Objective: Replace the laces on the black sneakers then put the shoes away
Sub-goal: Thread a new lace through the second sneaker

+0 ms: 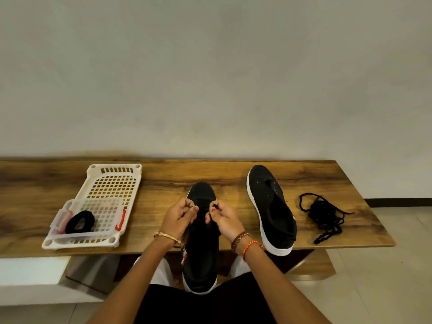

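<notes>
A black sneaker (201, 260) with a white sole lies in front of me, heel toward my body, toe on the wooden table (163, 174). My left hand (180, 215) and my right hand (221, 218) hover over its eyelets, each pinching an end of a black lace (216, 205). A second black sneaker (272, 209), with bare eyelets, lies on the table to the right. Beyond it sits a loose tangle of black laces (326, 215). A coiled black lace (80, 222) rests in a clear box on the left.
A white perforated plastic basket (112, 181) lies on the table's left part, with a clear lidless box with red clips (120, 219) inside it. The table's right end (374, 206) drops to a tiled floor. A plain wall stands behind.
</notes>
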